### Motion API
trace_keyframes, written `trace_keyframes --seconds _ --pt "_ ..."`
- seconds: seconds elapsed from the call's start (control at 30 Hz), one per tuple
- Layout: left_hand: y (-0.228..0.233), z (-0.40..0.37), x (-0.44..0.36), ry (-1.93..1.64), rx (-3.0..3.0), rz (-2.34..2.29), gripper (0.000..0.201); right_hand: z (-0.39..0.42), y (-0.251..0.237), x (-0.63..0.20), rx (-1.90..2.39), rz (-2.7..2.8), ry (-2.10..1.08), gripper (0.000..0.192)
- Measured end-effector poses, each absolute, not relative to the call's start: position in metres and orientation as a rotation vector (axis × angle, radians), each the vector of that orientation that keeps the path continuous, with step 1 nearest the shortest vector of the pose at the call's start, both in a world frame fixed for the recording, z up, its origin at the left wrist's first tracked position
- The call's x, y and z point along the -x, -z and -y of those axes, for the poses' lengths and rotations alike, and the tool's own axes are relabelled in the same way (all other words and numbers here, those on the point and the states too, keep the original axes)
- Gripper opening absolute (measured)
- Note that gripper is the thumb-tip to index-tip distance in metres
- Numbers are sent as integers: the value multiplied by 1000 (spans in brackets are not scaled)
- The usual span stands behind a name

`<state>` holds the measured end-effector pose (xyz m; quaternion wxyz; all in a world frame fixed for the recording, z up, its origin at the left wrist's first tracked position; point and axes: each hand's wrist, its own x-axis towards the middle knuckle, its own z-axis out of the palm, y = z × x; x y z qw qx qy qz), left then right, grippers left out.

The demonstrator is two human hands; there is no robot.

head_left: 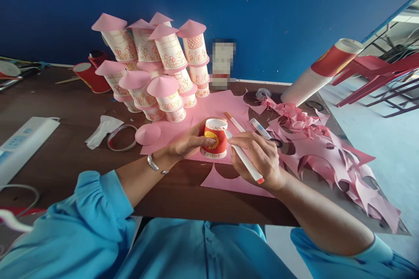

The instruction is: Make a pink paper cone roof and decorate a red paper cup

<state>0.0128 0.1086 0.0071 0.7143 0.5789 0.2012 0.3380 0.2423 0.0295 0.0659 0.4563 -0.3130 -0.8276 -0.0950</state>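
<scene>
My left hand (191, 141) is wrapped round a red and white paper cup (220, 141) with a yellow emblem, its thumb lying across the front. Small red marks run along the cup's white bands at both ends. In my right hand (260, 154) is a white marker pen (244, 161) with an orange-red end, held like a pencil. Its tip points at the cup's upper right edge; whether it touches I cannot tell. Beyond my hands lies a pink paper sheet (212, 107), with an orange-capped marker (234, 121) and a glue stick (261, 128) on it.
Stacked cup towers with pink cone roofs (165, 85) stand at the back left. Pink paper scraps (314, 150) cover the right side, near a tall leaning cup stack (322, 69). A tape roll (122, 138), a loose pink cone (148, 134) and a power strip (28, 144) lie left.
</scene>
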Motion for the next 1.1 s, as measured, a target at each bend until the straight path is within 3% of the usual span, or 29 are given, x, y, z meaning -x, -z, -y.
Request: trace_keyframes --seconds 0.63,0.87,1.1 --pt "-5 -106 -11 -751 -1160 -456 56 -27 -68 -240 760 2024 232 24" --pt "-18 -107 -23 -795 -1089 -331 68 -28 -64 -243 766 2020 281 30" --pt "-14 -110 -23 -781 -1048 -323 56 -26 -54 -234 752 2054 211 26"
